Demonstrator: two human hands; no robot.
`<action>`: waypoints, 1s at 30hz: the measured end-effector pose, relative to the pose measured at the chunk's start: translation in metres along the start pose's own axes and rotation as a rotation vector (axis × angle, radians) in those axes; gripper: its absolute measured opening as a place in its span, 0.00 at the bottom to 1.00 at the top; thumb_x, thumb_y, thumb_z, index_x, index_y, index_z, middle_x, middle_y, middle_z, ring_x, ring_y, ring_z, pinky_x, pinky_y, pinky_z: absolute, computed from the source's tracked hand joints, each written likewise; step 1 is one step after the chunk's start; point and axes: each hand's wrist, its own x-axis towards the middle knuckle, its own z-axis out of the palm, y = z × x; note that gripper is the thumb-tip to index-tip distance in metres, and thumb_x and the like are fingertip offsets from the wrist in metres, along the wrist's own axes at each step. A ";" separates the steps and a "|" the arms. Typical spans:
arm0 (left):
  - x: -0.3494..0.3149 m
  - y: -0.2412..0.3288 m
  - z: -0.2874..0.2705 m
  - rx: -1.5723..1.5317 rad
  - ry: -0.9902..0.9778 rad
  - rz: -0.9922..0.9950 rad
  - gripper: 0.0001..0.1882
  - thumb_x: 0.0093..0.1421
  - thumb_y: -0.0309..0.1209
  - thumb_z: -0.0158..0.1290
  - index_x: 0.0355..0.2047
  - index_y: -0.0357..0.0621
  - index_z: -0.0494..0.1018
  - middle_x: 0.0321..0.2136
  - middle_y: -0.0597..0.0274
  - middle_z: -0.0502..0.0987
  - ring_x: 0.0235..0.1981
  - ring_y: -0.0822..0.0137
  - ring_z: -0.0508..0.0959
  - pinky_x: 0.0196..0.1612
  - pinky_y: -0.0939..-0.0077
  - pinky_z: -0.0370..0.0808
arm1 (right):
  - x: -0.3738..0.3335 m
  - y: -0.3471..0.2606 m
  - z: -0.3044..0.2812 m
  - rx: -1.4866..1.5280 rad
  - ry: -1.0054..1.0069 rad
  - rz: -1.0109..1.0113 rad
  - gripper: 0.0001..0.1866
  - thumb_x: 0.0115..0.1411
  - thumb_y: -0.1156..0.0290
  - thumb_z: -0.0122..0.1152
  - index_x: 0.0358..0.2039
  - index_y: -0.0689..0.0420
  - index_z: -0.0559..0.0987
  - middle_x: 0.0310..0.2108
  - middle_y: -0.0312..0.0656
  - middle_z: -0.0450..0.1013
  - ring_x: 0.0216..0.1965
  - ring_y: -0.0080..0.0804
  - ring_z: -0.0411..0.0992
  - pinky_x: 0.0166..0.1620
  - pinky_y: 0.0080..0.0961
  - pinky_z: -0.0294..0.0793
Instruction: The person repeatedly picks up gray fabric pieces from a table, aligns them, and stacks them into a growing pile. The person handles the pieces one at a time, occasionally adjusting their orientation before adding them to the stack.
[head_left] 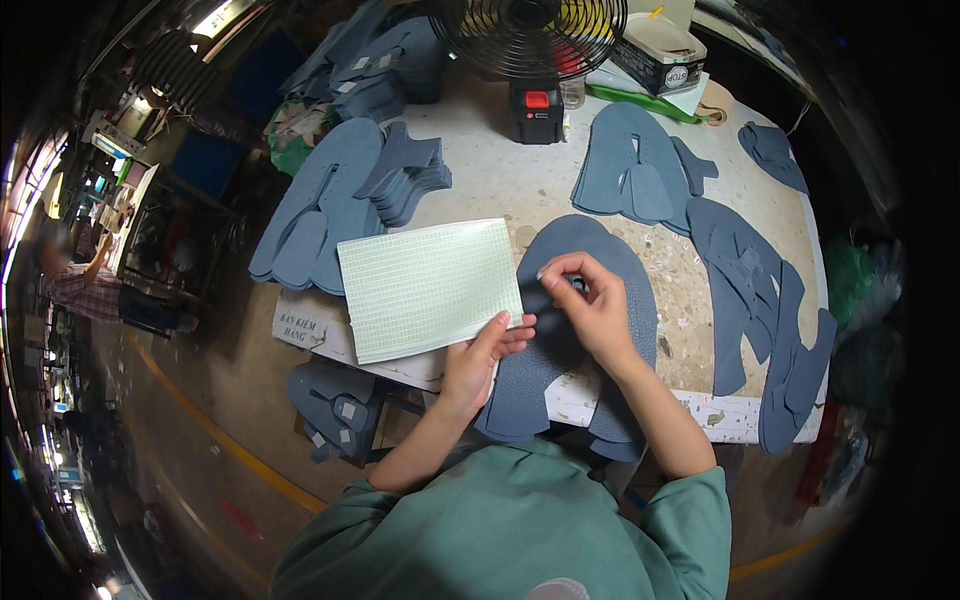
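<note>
Holding sheet (pixel 430 290) over stained wht tbl (pixel 682 320); striped flr (pixel 250 400).

A person is wearing a muted green top (pixel 470 530) with short sleeves.
The left sleeve (pixel 350 515) and right sleeve (pixel 690 520) are hanging loose and wide, ending around the elbows; the cloth is showing soft creases. The left hand (pixel 477 368) and right hand (pixel 597 308) are going gloveless. A pale grey rounded patch (pixel 558 590) is showing at the near edge.

Paper sheet (pixel 430 290), pebbled leathery piece (pixel 548 348)
</note>
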 end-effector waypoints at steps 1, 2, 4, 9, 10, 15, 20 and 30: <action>-0.004 -0.002 0.001 0.020 -0.015 0.001 0.16 0.64 0.30 0.47 0.49 0.33 0.66 0.38 0.48 0.77 0.35 0.66 0.80 0.35 0.80 0.77 | 0.003 0.001 -0.006 0.084 -0.029 0.253 0.11 0.60 0.66 0.58 0.37 0.60 0.78 0.32 0.33 0.75 0.33 0.19 0.72 0.30 0.16 0.72; -0.008 -0.005 0.002 0.051 -0.015 0.000 0.16 0.64 0.30 0.47 0.49 0.33 0.66 0.39 0.46 0.77 0.35 0.66 0.80 0.35 0.80 0.77 | 0.003 0.003 -0.008 0.163 -0.113 0.396 0.12 0.60 0.64 0.58 0.39 0.60 0.77 0.32 0.34 0.75 0.32 0.19 0.72 0.30 0.15 0.72; -0.016 -0.014 0.003 0.060 -0.128 -0.027 0.17 0.64 0.29 0.46 0.51 0.33 0.65 0.38 0.48 0.78 0.35 0.65 0.80 0.37 0.79 0.77 | 0.005 0.005 -0.010 0.288 -0.268 0.693 0.16 0.60 0.61 0.58 0.41 0.60 0.77 0.31 0.36 0.75 0.31 0.17 0.72 0.30 0.14 0.72; -0.024 -0.020 -0.029 0.059 -0.360 -0.030 0.30 0.60 0.32 0.53 0.58 0.33 0.55 0.51 0.42 0.69 0.49 0.57 0.74 0.50 0.67 0.74 | 0.007 0.003 -0.008 0.258 -0.208 0.392 0.15 0.59 0.72 0.58 0.45 0.63 0.75 0.36 0.41 0.77 0.32 0.21 0.74 0.35 0.17 0.74; -0.025 -0.013 -0.045 0.049 -0.383 0.020 0.38 0.58 0.41 0.55 0.61 0.34 0.51 0.56 0.40 0.62 0.55 0.51 0.68 0.56 0.59 0.68 | 0.011 -0.002 -0.020 0.233 -0.185 0.431 0.14 0.58 0.74 0.58 0.45 0.64 0.75 0.37 0.42 0.77 0.33 0.21 0.74 0.37 0.17 0.75; -0.025 0.037 -0.103 -0.381 -0.422 -0.032 0.41 0.58 0.53 0.47 0.61 0.35 0.52 0.55 0.46 0.66 0.54 0.57 0.70 0.52 0.62 0.71 | 0.023 -0.017 -0.064 0.218 -0.369 0.376 0.15 0.56 0.76 0.60 0.45 0.66 0.75 0.37 0.42 0.77 0.35 0.23 0.75 0.40 0.18 0.74; -0.013 0.066 -0.086 0.267 -0.234 -0.018 0.18 0.61 0.29 0.50 0.49 0.32 0.68 0.44 0.56 0.76 0.41 0.70 0.77 0.46 0.75 0.72 | 0.022 -0.021 -0.063 0.084 -0.527 0.438 0.17 0.57 0.76 0.59 0.47 0.66 0.74 0.38 0.42 0.77 0.36 0.22 0.74 0.41 0.18 0.73; 0.090 0.188 -0.045 0.540 0.114 0.447 0.17 0.64 0.31 0.47 0.50 0.34 0.66 0.43 0.57 0.75 0.40 0.69 0.77 0.38 0.75 0.76 | 0.025 -0.036 -0.082 -0.011 -0.155 0.227 0.13 0.64 0.66 0.52 0.45 0.57 0.77 0.26 0.35 0.76 0.21 0.16 0.70 0.24 0.09 0.65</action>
